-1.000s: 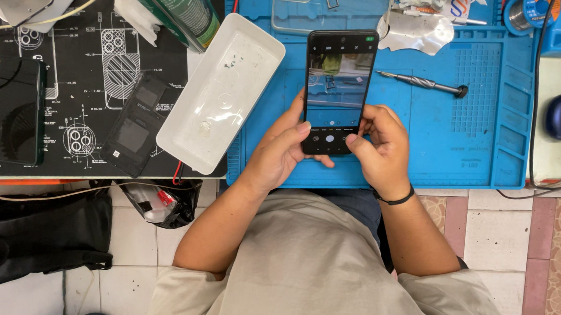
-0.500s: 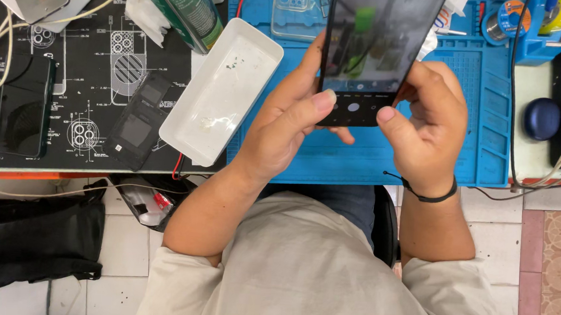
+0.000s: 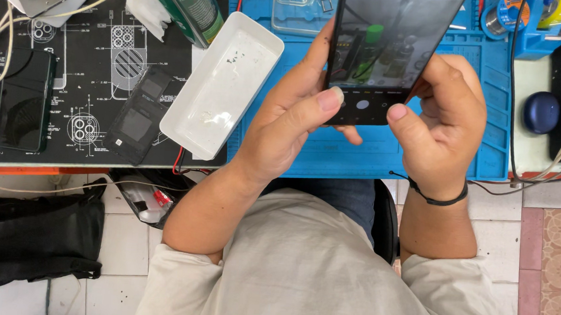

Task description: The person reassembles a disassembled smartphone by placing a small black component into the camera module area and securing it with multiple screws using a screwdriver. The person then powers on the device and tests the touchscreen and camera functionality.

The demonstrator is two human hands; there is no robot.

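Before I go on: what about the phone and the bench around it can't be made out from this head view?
- Phone: its top end is cut off by the upper frame edge; its back faces away.
- Its lower corners: covered by the left hand and right hand.
- Its screen: the live image is dim and too small to read.
- Green can: top cut off by the frame edge.
- Blue mat: middle hidden behind both hands.

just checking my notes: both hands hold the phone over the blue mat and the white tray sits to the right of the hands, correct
Not quite. In the head view the white tray lies to the left of the hands, straddling the black mat and the blue mat. The rest holds: the left hand and right hand both hold the phone over the blue mat.
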